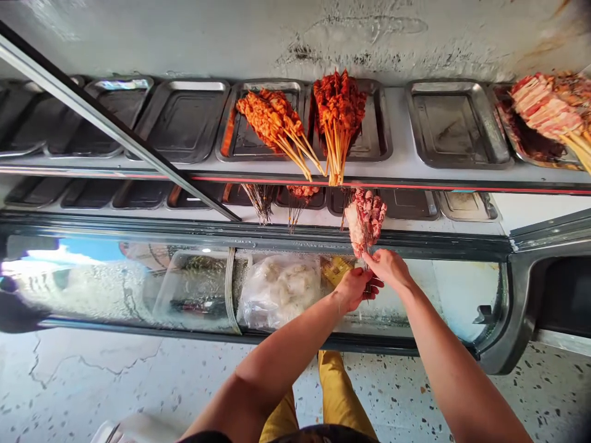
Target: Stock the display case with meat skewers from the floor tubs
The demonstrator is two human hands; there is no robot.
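A bundle of raw meat skewers (367, 218) stands upright, meat end away from me, at the front edge of the display case. Around its thin sticks my left hand (356, 288) is closed, low down. Higher up, just below the meat, my right hand (386, 266) also grips the sticks. Behind the bundle, on the lower shelf, more skewers (260, 202) lie with their sticks pointing toward me. Red-coated skewers (339, 117) and orange-coated skewers (277, 120) rest on metal trays on the upper shelf.
Bacon-like skewers (547, 107) lie on a tray at the far right. A metal tray (459, 86) sits left of them. A diagonal frame bar (115, 120) crosses the left side. Under the curved glass are a plastic bag of pale food (279, 289) and a clear tub (168, 289).
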